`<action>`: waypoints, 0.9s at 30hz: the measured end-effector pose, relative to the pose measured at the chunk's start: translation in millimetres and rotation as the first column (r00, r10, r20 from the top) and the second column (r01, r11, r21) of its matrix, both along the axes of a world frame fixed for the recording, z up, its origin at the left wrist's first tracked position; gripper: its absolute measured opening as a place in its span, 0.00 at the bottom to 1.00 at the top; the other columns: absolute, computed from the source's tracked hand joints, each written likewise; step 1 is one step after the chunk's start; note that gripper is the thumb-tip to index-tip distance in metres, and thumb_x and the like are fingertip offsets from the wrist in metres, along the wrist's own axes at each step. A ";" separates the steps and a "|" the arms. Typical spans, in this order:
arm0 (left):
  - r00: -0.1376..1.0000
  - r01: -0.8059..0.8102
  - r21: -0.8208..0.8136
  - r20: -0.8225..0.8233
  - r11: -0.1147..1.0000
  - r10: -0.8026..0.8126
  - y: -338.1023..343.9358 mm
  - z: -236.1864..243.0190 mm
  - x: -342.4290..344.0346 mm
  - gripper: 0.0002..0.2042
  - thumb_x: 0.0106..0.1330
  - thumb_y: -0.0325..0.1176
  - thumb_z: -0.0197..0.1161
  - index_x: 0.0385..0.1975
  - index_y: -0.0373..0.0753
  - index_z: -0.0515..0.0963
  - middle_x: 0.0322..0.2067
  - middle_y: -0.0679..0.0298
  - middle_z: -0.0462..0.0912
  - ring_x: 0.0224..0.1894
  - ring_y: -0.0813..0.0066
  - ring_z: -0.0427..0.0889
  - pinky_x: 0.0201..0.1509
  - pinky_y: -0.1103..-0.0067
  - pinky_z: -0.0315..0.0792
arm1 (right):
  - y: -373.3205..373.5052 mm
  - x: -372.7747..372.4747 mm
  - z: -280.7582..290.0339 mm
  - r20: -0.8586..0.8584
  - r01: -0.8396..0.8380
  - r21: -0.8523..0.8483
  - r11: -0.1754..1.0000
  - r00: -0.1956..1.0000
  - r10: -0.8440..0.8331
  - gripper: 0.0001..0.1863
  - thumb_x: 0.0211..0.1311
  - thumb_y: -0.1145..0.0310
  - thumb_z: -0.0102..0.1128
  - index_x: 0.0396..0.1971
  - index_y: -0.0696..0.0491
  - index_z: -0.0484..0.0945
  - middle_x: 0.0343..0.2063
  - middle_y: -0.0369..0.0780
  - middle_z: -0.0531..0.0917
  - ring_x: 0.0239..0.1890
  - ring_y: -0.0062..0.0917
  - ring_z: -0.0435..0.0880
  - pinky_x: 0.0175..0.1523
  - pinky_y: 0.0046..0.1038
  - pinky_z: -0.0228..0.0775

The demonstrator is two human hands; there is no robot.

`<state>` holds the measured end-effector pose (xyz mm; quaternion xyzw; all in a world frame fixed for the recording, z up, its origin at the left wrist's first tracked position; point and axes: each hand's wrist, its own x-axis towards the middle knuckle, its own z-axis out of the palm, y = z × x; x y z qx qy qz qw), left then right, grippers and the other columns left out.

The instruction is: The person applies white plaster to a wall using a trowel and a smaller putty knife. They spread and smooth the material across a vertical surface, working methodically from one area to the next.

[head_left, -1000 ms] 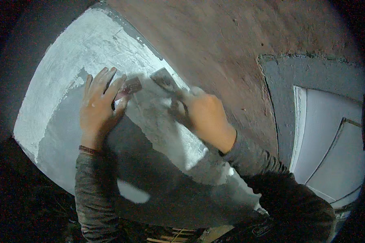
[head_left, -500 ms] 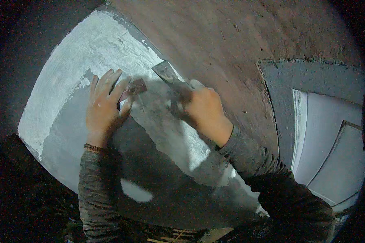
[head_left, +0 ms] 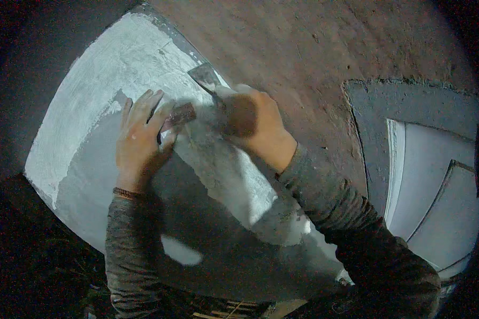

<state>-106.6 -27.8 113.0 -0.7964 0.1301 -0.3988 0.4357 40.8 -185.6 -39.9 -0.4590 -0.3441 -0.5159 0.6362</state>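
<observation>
My left hand (head_left: 143,135) rests with fingers spread on a panel coated in white and grey plaster (head_left: 106,58); a small reddish-brown flat blade (head_left: 182,113) is held by its thumb and index finger. My right hand (head_left: 254,125) grips a putty knife, its grey metal blade (head_left: 201,75) against the coated surface near the upper right edge. The knife's handle is mostly hidden in that hand. Shadows from both hands and sleeves fall over the lower grey part of the panel.
A rough brown plastered surface (head_left: 292,48) lies beyond the panel's right edge. At the right, a grey band (head_left: 367,106) borders a recess with pale panels (head_left: 436,143). The lower left is dark; some wooden slats (head_left: 234,308) show at the bottom.
My right hand and putty knife have moved up and slightly left along the panel's edge. My left hand, with the small blade, has shifted slightly right.
</observation>
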 end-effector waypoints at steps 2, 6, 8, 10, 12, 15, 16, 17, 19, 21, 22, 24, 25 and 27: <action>1.000 0.028 0.002 -0.001 1.000 -0.028 0.9 -0.5 0.3 0.26 0.61 0.37 0.65 0.63 0.47 0.77 0.67 0.59 0.73 0.72 0.55 0.67 0.80 0.54 0.53 | -7.6 -4.8 7.9 -0.030 -0.043 -0.149 0.988 0.999 0.039 0.28 0.52 0.61 0.73 0.55 0.48 0.82 0.36 0.47 0.83 0.31 0.51 0.81 0.41 0.45 0.76; 1.000 0.019 0.006 0.002 1.000 -0.019 3.7 -0.3 1.2 0.26 0.61 0.36 0.64 0.62 0.47 0.77 0.67 0.59 0.73 0.72 0.54 0.68 0.80 0.53 0.53 | -20.5 -38.7 -40.9 -0.330 0.032 -0.514 0.857 0.915 -0.231 0.22 0.59 0.67 0.67 0.55 0.49 0.82 0.33 0.46 0.81 0.29 0.46 0.82 0.36 0.42 0.75; 1.000 0.023 0.004 -0.006 1.000 -0.023 5.4 0.2 2.1 0.25 0.62 0.36 0.65 0.62 0.47 0.77 0.67 0.59 0.73 0.72 0.53 0.68 0.80 0.53 0.54 | -18.8 -44.7 -79.2 -0.245 0.099 -0.398 0.912 0.947 -0.210 0.20 0.62 0.69 0.64 0.56 0.48 0.82 0.32 0.46 0.81 0.28 0.44 0.82 0.34 0.42 0.75; 0.999 0.037 0.016 0.004 0.999 -0.037 6.7 0.5 3.3 0.25 0.62 0.36 0.66 0.62 0.47 0.77 0.67 0.59 0.73 0.71 0.53 0.69 0.79 0.53 0.54 | -13.9 -35.2 -98.7 -0.222 0.121 -0.391 0.912 0.950 -0.221 0.20 0.63 0.70 0.62 0.56 0.48 0.82 0.32 0.45 0.81 0.28 0.44 0.82 0.33 0.43 0.75; 0.999 0.047 0.034 0.011 0.998 -0.048 7.4 0.3 4.7 0.25 0.63 0.37 0.67 0.62 0.46 0.77 0.67 0.59 0.74 0.71 0.53 0.69 0.79 0.52 0.55 | -11.9 -30.4 -109.0 -0.195 0.187 -0.393 0.900 0.940 -0.281 0.21 0.63 0.70 0.63 0.57 0.48 0.82 0.31 0.45 0.80 0.28 0.44 0.82 0.33 0.43 0.75; 0.996 0.080 0.047 0.023 0.996 -0.081 7.5 -1.5 6.1 0.24 0.64 0.37 0.67 0.62 0.46 0.77 0.67 0.59 0.74 0.71 0.53 0.69 0.79 0.53 0.56 | -14.9 -28.8 -101.5 -0.183 0.165 -0.428 0.889 0.947 -0.264 0.22 0.62 0.70 0.63 0.58 0.48 0.81 0.29 0.44 0.80 0.28 0.43 0.82 0.33 0.43 0.75; 0.997 0.070 0.032 0.029 0.997 -0.071 7.3 -2.0 6.2 0.23 0.65 0.38 0.67 0.62 0.46 0.78 0.67 0.60 0.74 0.71 0.53 0.70 0.78 0.53 0.57 | -18.1 -32.9 -98.2 -0.207 0.136 -0.452 0.882 0.945 -0.252 0.23 0.61 0.71 0.63 0.58 0.49 0.81 0.29 0.45 0.80 0.28 0.43 0.82 0.33 0.42 0.75; 0.997 0.078 0.030 0.025 0.997 -0.078 6.8 -2.5 6.6 0.23 0.64 0.38 0.68 0.60 0.46 0.78 0.66 0.60 0.75 0.70 0.54 0.70 0.77 0.53 0.57 | -20.4 -36.2 -94.0 -0.214 0.134 -0.419 0.898 0.946 -0.241 0.23 0.61 0.71 0.64 0.58 0.49 0.81 0.29 0.45 0.80 0.28 0.43 0.82 0.33 0.43 0.75; 0.994 0.096 0.046 0.046 0.994 -0.098 5.9 -2.8 6.6 0.22 0.63 0.38 0.70 0.58 0.48 0.80 0.64 0.60 0.76 0.70 0.55 0.71 0.76 0.52 0.59 | -23.7 -40.2 -85.5 -0.307 0.061 -0.486 0.872 0.922 -0.236 0.24 0.60 0.71 0.64 0.58 0.48 0.81 0.29 0.45 0.80 0.28 0.43 0.82 0.33 0.43 0.75; 0.995 0.094 0.055 0.041 0.994 -0.096 5.0 -2.3 6.7 0.22 0.63 0.38 0.70 0.58 0.48 0.80 0.64 0.60 0.76 0.70 0.55 0.71 0.76 0.52 0.59 | -23.6 -37.9 -77.7 -0.266 0.094 -0.443 0.892 0.936 -0.231 0.21 0.62 0.69 0.61 0.56 0.49 0.81 0.32 0.46 0.81 0.29 0.44 0.83 0.34 0.45 0.76; 0.995 0.091 0.055 0.043 0.994 -0.094 4.8 -2.1 6.6 0.22 0.63 0.38 0.70 0.58 0.48 0.80 0.64 0.60 0.76 0.70 0.55 0.71 0.76 0.51 0.59 | -22.6 -35.2 -74.8 -0.228 0.120 -0.432 0.894 0.944 -0.237 0.19 0.64 0.67 0.59 0.55 0.49 0.81 0.34 0.46 0.82 0.30 0.45 0.84 0.35 0.45 0.78; 0.997 0.069 0.059 0.029 0.996 -0.071 5.0 -1.6 6.1 0.23 0.65 0.38 0.68 0.61 0.47 0.78 0.66 0.60 0.75 0.71 0.55 0.70 0.77 0.53 0.58 | -19.6 -29.9 -71.5 -0.186 0.169 -0.387 0.907 0.948 -0.256 0.14 0.65 0.65 0.57 0.49 0.50 0.82 0.34 0.46 0.83 0.29 0.47 0.84 0.36 0.48 0.78; 0.998 0.054 0.062 0.033 0.997 -0.056 5.3 -1.7 5.5 0.23 0.66 0.39 0.66 0.63 0.47 0.77 0.67 0.60 0.74 0.71 0.55 0.70 0.77 0.53 0.57 | -18.1 -27.8 -70.5 -0.243 0.113 -0.429 0.896 0.941 -0.235 0.15 0.64 0.67 0.59 0.50 0.50 0.82 0.32 0.46 0.82 0.29 0.46 0.83 0.35 0.47 0.77; 0.998 0.058 0.055 0.023 0.997 -0.060 5.8 -1.6 4.9 0.23 0.66 0.39 0.66 0.63 0.47 0.77 0.67 0.60 0.74 0.71 0.55 0.69 0.77 0.53 0.57 | -16.8 -26.3 -69.8 -0.313 0.043 -0.452 0.891 0.928 -0.203 0.17 0.61 0.70 0.62 0.51 0.49 0.83 0.29 0.46 0.81 0.29 0.46 0.82 0.34 0.46 0.75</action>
